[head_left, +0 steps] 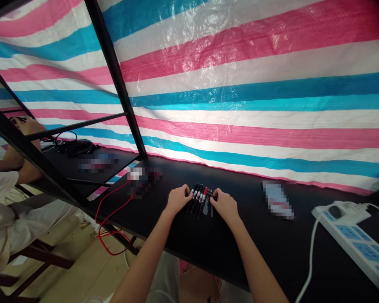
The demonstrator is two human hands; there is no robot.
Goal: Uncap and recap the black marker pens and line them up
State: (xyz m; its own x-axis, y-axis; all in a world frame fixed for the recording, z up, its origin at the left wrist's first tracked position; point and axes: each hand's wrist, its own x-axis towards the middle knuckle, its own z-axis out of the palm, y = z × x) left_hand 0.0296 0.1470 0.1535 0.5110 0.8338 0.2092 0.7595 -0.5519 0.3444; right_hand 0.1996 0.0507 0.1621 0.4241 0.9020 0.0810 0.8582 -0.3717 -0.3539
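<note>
A row of black markers [197, 200], one with a red cap [205, 190], lies side by side on the black table [139, 214]. Several slimmer clear pens [210, 202] continue the row on its right. My left hand [178, 200] is closed at the row's left side, thumb and fingers against the outermost marker. At the opposite side my right hand [225, 205], fingers curled in, touches the pens near their upper ends. Both hands rest low at the tabletop; their inner fingertips are partly hidden.
A white power strip [350, 235] with a cable is at the right, a blurred flat item [278, 200] nearer. A red cable [97, 210] hangs off the left edge. Beyond a black metal frame [113, 75], another person's hand [28, 125] shows. Striped sheeting [240, 84] hangs behind.
</note>
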